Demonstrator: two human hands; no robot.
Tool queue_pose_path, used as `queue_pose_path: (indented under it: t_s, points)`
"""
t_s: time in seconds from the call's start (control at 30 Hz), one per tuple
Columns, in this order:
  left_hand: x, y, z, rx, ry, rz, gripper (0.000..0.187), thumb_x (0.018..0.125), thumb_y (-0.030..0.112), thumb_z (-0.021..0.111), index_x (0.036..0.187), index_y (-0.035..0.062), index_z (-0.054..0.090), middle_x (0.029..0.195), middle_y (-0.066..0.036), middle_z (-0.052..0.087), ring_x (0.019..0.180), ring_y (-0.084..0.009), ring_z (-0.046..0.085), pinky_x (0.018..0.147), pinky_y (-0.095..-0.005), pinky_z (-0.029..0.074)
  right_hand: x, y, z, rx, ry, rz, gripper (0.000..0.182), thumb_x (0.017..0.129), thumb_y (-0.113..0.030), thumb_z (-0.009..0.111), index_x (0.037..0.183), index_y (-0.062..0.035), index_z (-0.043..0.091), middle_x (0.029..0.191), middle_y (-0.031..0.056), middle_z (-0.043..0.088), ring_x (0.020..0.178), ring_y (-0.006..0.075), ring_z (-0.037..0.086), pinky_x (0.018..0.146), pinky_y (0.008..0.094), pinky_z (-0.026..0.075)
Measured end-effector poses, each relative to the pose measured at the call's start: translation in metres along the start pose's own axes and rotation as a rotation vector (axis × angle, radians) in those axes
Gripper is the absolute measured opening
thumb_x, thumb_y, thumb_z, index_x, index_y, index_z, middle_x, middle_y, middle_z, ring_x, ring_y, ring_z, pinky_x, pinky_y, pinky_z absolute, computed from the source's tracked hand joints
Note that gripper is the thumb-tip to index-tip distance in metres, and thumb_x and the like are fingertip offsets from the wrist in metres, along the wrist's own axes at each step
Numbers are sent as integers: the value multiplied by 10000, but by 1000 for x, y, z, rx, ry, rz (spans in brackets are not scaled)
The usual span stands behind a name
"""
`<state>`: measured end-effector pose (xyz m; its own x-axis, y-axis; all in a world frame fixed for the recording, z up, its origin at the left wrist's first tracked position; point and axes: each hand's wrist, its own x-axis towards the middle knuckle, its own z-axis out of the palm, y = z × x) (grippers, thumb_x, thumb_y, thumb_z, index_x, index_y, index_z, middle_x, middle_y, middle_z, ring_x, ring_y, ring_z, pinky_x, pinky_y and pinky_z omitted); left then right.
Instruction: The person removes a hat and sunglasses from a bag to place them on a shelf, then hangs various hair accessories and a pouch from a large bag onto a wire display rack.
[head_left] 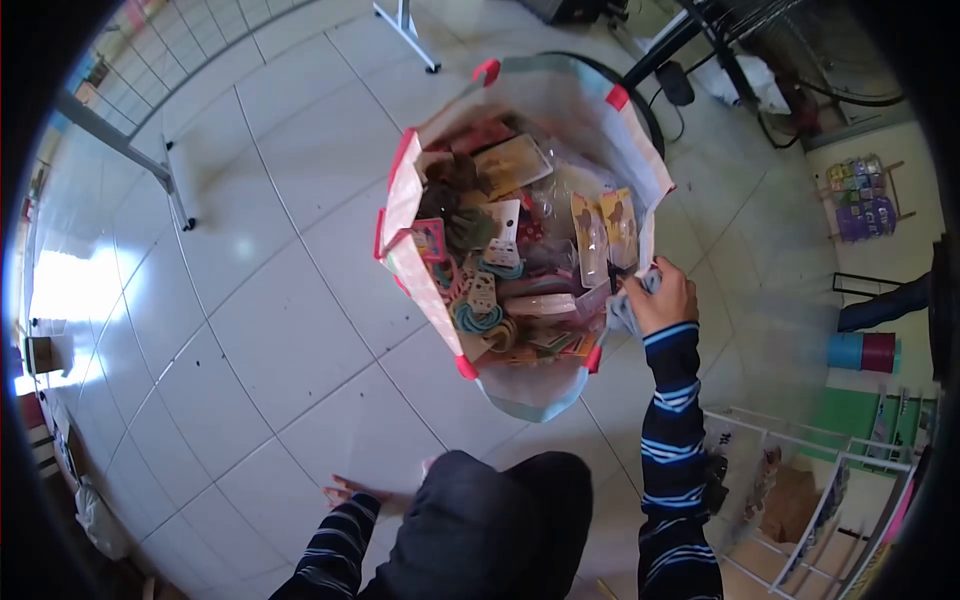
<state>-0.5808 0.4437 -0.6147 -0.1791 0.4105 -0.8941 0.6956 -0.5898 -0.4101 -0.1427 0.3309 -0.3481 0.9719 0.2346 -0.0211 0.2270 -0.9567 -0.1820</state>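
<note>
A large open bag [520, 400] with pale walls and red tabs along its rim stands on the floor before my knees. Inside are hair ties on cards [480, 300], dark scrunchies [465, 225], yellow-and-clear packs [605, 230] and other small packaged goods. My right hand [668, 300] is closed on a crumpled grey-blue cloth piece [645, 287] at the bag's right edge. Whether it also grips the rim is hidden. Away from the bag, my left hand [350, 491] is low beside my knee, fingers apart and holding nothing.
White wire racks [800, 500] stand close to my right arm. A wheeled metal stand [175, 185] is at the upper left, with another wheeled leg [410, 35] beyond the bag. Blue and red containers [862, 352] sit at the right. Black stand parts and cables [740, 75] are at the upper right.
</note>
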Motion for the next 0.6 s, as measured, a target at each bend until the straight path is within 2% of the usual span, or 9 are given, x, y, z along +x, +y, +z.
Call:
queue_pose_path:
  t_s: [0.07,0.1,0.17,0.2,0.23,0.3,0.37,0.53,0.6]
  points:
    - [3,2,-2,5,-35,-19,895,626,630,395,1288,145,37,1339,-101,38,1215,-329,-53,924,-551,-33,-5,6,-5,-24,48,-8,286,639,-253,550,864,-77,535,760,179,557,754,361,513,643,429,410]
    - [57,7,38,-4,3,-193,903,617,620,419,1288,143,47,1337,-87,69,1221,-309,-28,963,-474,38,-6,10,-9,-21,81,-61,248,632,-194,541,849,-79,515,753,170,558,733,364,509,624,434,407]
    - [66,-43,3,-665,-83,412,903,622,511,555,1282,124,76,1316,-126,139,1200,-293,156,962,-377,189,1,20,-10,-10,-28,-87,243,631,-184,544,847,-79,507,757,166,559,729,365,510,619,433,407]
    - [108,-46,31,-687,370,518,932,588,437,636,1270,92,102,1264,-170,246,1133,-315,297,902,-374,299,4,19,-10,21,-81,-106,240,630,-174,546,845,-80,500,760,161,561,725,366,510,614,433,407]
    - [46,-51,-47,-684,484,594,891,614,393,636,1266,89,110,1231,-201,291,1114,-327,326,886,-355,325,4,12,-11,19,-106,-87,247,628,-163,552,850,-80,482,765,156,563,735,367,511,620,436,409]
    - [-4,-36,-151,-1114,556,660,826,668,397,597,1266,91,116,1243,-212,269,1151,-327,273,930,-365,257,8,-5,-18,-74,-226,1,246,639,-169,554,856,-85,472,784,141,568,749,354,521,636,439,413]
    - [-90,-24,-255,-1391,454,735,814,664,452,584,1257,95,155,1211,-248,301,1148,-314,284,921,-355,262,16,-12,-21,-139,-285,45,221,650,-182,553,840,-92,486,810,133,573,749,342,533,635,443,419]
    - [-233,27,-396,-984,691,894,872,603,481,611,1240,63,188,1161,-205,368,1042,-331,406,847,-393,350,38,-8,-18,-76,-365,127,193,656,-191,551,817,-92,509,795,131,577,754,342,535,637,435,423]
    - [-262,41,-416,-719,630,698,958,525,456,673,1234,51,172,1111,-184,419,991,-338,440,806,-388,376,38,-12,-18,-64,-421,156,186,658,-193,550,812,-94,517,785,129,579,759,341,535,639,432,424]
